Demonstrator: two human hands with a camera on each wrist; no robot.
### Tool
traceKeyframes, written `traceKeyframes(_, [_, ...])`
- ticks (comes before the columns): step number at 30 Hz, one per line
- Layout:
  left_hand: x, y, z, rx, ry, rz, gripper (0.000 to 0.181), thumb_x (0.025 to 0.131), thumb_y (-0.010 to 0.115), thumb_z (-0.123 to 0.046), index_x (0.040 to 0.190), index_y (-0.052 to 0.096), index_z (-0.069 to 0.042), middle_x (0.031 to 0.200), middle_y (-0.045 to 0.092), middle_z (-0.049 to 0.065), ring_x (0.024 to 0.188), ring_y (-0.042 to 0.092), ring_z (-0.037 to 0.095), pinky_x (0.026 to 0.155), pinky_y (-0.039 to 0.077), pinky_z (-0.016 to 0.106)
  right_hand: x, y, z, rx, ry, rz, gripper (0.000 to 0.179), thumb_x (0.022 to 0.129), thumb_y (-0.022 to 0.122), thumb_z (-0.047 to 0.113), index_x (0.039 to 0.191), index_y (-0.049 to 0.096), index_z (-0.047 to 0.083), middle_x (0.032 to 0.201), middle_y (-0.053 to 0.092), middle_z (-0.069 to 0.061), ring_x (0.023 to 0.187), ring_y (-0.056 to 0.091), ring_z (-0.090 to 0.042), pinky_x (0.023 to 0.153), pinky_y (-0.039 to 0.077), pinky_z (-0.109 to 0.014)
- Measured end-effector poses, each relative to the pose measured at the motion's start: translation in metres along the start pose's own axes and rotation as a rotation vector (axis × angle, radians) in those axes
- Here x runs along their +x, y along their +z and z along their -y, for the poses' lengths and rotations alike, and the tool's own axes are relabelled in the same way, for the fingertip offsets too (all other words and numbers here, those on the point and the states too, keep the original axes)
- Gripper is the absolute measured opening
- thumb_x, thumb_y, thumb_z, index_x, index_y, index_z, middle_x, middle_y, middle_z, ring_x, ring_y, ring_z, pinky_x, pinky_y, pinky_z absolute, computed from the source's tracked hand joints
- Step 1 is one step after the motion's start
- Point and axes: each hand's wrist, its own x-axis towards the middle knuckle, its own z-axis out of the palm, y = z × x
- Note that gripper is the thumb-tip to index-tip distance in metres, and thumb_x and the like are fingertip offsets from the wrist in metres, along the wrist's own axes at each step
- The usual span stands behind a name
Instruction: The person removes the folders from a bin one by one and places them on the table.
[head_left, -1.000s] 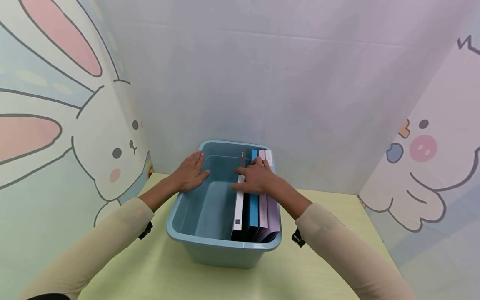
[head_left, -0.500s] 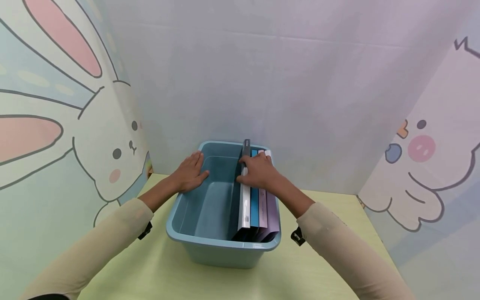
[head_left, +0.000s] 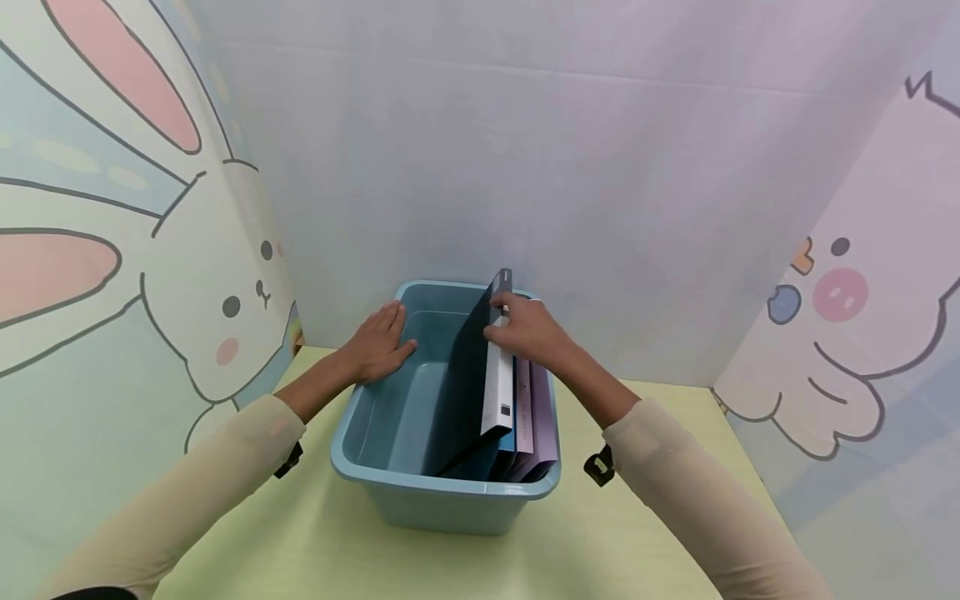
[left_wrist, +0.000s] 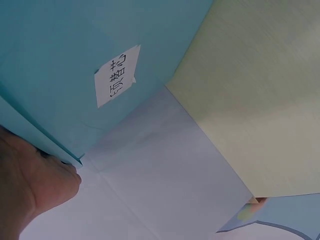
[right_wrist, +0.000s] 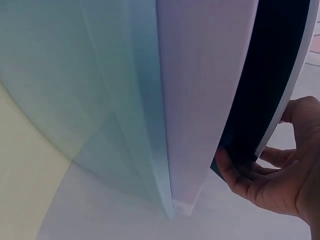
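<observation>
A blue plastic bin (head_left: 390,487) stands on the yellow-green table. Along its right side stand several books on edge: a blue one, a pink one (head_left: 522,400) and a lilac one (head_left: 542,417). My right hand (head_left: 525,329) grips the top far end of a black book with a white spine (head_left: 497,392) and holds it tilted, part way up out of the bin. In the right wrist view my fingers (right_wrist: 250,175) curl round the black book's edge (right_wrist: 265,80). My left hand (head_left: 381,342) rests flat on the bin's left rim; its palm (left_wrist: 30,185) shows beside the bin's outer wall (left_wrist: 60,45).
A white label with writing (left_wrist: 116,75) is stuck on the bin's outer wall. Cartoon-printed panels enclose the table on the left (head_left: 112,275), back and right (head_left: 862,333). Bare table (head_left: 300,550) lies in front of the bin.
My right hand has lifted the black, white-spined book up out of the row and tilted it, its far end now above the bin's rim. My left hand has stayed on the rim.
</observation>
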Motion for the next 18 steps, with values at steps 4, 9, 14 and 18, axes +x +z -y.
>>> traceKeyframes(4, [0.0, 0.0, 0.0, -0.001, 0.006, 0.008, 0.08, 0.12, 0.04, -0.034, 0.172, 0.01, 0.02, 0.184, 0.007, 0.04, 0.174, 0.008, 0.057, 0.142, 0.012, 0.069, -0.001, -0.006, -0.004, 0.062, 0.006, -0.01, 0.062, 0.105, 0.062, 0.027, 0.163, 0.056, 0.007, 0.159, 0.062, -0.026, 0.114, 0.075, -0.039, 0.09, 0.07, -0.049])
traceKeyframes(9, [0.001, 0.0, -0.001, -0.002, -0.005, 0.009, 0.079, 0.121, 0.04, -0.033, 0.172, 0.01, 0.02, 0.184, 0.007, 0.039, 0.174, 0.008, 0.056, 0.142, 0.011, 0.069, -0.001, -0.014, -0.014, 0.16, 0.031, -0.005, 0.064, 0.103, 0.063, 0.024, 0.164, 0.056, 0.007, 0.15, 0.066, -0.028, 0.103, 0.077, -0.039, 0.072, 0.071, -0.042])
traceKeyframes(14, [0.002, -0.001, -0.003, -0.001, -0.014, 0.01, 0.079, 0.122, 0.04, -0.034, 0.172, 0.01, 0.019, 0.185, 0.006, 0.038, 0.175, 0.007, 0.055, 0.142, 0.01, 0.068, -0.001, -0.02, -0.024, 0.285, 0.086, 0.003, 0.064, 0.102, 0.066, 0.021, 0.164, 0.056, 0.009, 0.141, 0.069, -0.029, 0.098, 0.077, -0.036, 0.068, 0.069, -0.037])
traceKeyframes(18, [0.002, 0.0, -0.002, 0.001, -0.015, 0.013, 0.078, 0.122, 0.039, -0.033, 0.172, 0.009, 0.019, 0.185, 0.005, 0.038, 0.175, 0.006, 0.055, 0.142, 0.01, 0.068, -0.003, -0.023, -0.032, 0.356, 0.086, 0.014, 0.065, 0.103, 0.068, 0.019, 0.166, 0.055, 0.009, 0.142, 0.069, -0.029, 0.099, 0.077, -0.035, 0.068, 0.069, -0.035])
